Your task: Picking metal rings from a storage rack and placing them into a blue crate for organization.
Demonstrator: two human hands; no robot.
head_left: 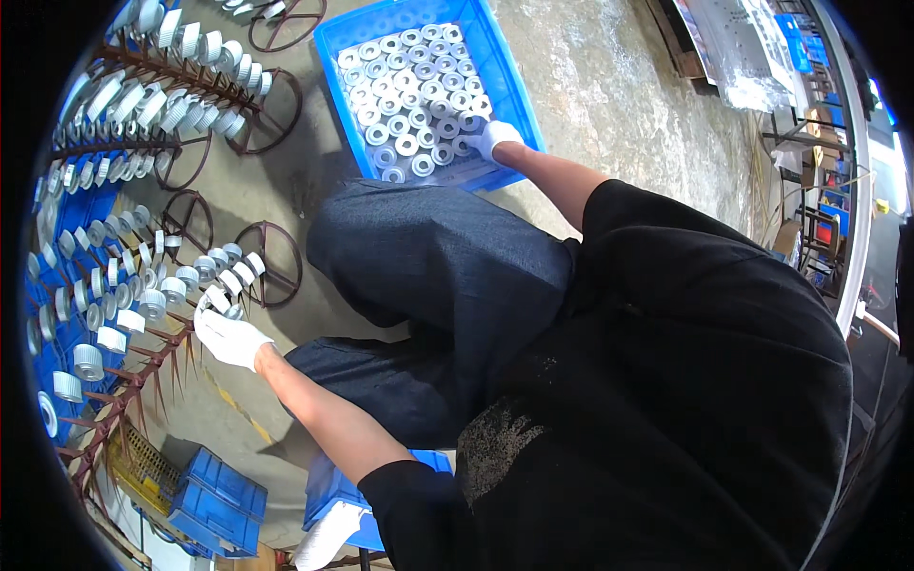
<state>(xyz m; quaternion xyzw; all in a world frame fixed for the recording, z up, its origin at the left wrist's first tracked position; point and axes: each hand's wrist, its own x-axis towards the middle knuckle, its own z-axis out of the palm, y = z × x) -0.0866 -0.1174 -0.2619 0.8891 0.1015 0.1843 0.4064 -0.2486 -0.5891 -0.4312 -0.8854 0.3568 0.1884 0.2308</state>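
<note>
White gloves cover both of my hands. My left hand is closed at a brown spiked rack, its fingers curled about a ridged silvery cap; the palm side is partly hidden. Similar ridged white-silver caps sit on the spikes around it. My right hand reaches over the near right side of a blue bin. Its fingertips close on a round metal cap at the edge of the layer. Several rows of these round caps, with holes in their middles, lie in the bin.
More spiked racks loaded with caps stand along the left, with round wire bases on the floor. Blue crates and a yellow basket sit at lower left. Plastic-wrapped goods stand at upper right.
</note>
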